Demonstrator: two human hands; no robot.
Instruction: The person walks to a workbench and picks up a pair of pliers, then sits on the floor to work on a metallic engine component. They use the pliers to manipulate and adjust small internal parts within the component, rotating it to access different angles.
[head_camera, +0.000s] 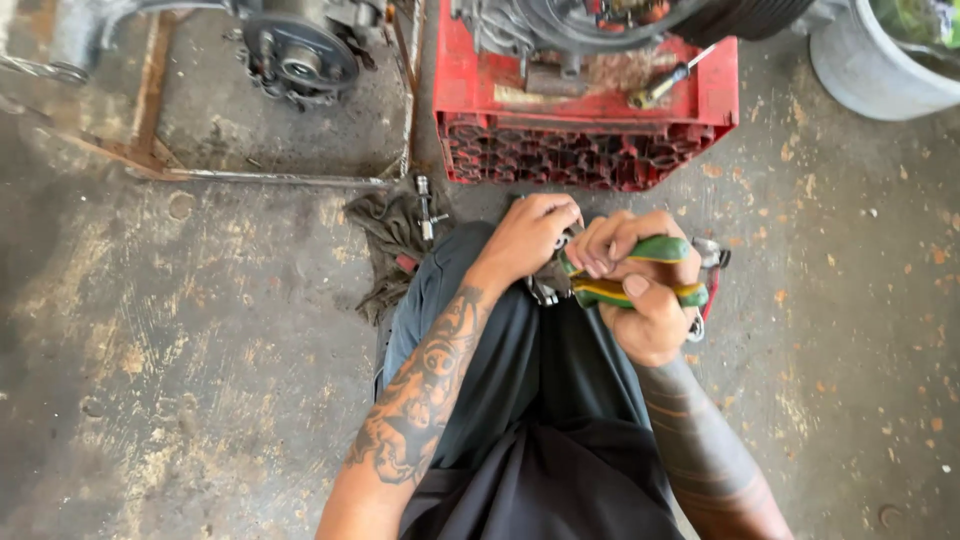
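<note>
My right hand (645, 290) is closed tight around the green-and-yellow pliers (640, 272); my left hand (525, 240) pinches a small metal part (545, 290) at the plier nose — over my knee, near the red crate (590, 120). Risk: the pliers slip off the part and nip my left fingers (560, 215) — grip looks shallow.

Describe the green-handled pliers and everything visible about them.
The pliers have two handles sleeved in green with yellow trim, a rubbery-looking grip. They lie roughly level above the person's dark-clad lap, handles pointing to the picture's right. The right hand wraps both handles, thumb across the lower one. The metal head is mostly hidden between the hands, where the left hand holds a small metal part against it. Whether the jaws are closed cannot be seen.
</note>
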